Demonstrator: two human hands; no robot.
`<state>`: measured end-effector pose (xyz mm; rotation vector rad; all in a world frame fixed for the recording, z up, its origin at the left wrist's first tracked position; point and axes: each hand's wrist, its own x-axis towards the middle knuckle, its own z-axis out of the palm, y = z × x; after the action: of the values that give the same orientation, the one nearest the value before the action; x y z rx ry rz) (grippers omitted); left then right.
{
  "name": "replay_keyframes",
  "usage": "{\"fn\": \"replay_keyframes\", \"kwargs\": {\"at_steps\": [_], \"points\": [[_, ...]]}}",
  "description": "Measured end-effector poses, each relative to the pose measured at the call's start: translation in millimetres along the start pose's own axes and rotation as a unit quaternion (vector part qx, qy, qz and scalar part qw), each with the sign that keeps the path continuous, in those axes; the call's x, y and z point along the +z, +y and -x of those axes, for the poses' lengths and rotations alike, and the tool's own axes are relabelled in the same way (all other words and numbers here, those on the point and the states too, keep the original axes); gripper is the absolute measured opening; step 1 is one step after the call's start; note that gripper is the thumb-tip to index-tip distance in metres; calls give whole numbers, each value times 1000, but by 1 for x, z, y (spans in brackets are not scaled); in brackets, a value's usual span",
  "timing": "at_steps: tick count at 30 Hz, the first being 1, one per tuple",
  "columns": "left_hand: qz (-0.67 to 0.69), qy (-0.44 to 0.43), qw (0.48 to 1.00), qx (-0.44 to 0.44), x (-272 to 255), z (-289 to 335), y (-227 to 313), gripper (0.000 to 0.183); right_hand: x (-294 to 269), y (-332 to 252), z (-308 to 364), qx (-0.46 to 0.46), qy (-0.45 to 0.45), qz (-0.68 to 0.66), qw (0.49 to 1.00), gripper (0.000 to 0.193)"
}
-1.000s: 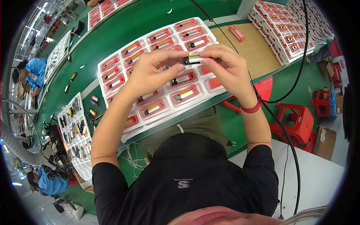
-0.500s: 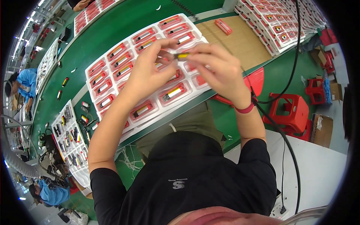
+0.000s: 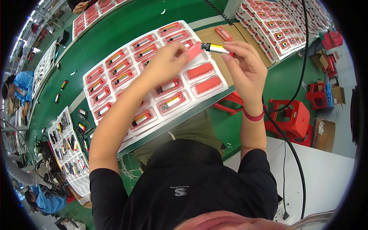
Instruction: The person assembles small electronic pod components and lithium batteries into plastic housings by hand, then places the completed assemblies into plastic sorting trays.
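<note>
My left hand (image 3: 171, 57) is closed, pinching a flat pinkish-red case (image 3: 194, 52) above the far right part of a white moulded tray (image 3: 191, 101). Between the thumb and fingers of my right hand (image 3: 248, 69) is a small battery (image 3: 217, 48), wrapped in white and yellow with a dark end pointing at the case. Case and battery end nearly meet; I cannot tell whether they touch. Most tray pockets in view hold a red case with a white and yellow battery in it. Two pockets by the right edge show plain red cases (image 3: 208, 85). My left forearm hides some pockets.
Another red case (image 3: 223, 33) lies on brown cardboard (image 3: 250, 46) beyond the tray. Stacked filled trays (image 3: 264, 28) rise at the far right. A smaller tray of loose parts (image 3: 69, 149) stands left. A black cable (image 3: 281, 138) hangs right, near red stools (image 3: 289, 119).
My right hand has moved right with the battery, away from the left hand. The red case now shows clearly in my left fingers. The view has shifted slightly.
</note>
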<state>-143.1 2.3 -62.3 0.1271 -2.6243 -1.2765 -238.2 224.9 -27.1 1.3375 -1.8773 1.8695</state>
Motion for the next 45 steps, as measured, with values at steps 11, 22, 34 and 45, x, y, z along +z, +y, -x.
{"fn": "replay_keyframes", "kwargs": {"at_steps": [11,22,34,45], "points": [[540,-27,815,-209,-48,69,32,41,52,-15,5,-31,-126,-74,989,24],[464,-27,872,-154,-41,86,42,49,60,-21,10,-33,-155,-13,987,23],[472,-59,865,-158,-30,85,41,44,59,-24,10,-166,-154,114,967,26],[422,-6,895,-144,-32,86,26,44,66,-18,18,-57,-94,94,989,24]]}}
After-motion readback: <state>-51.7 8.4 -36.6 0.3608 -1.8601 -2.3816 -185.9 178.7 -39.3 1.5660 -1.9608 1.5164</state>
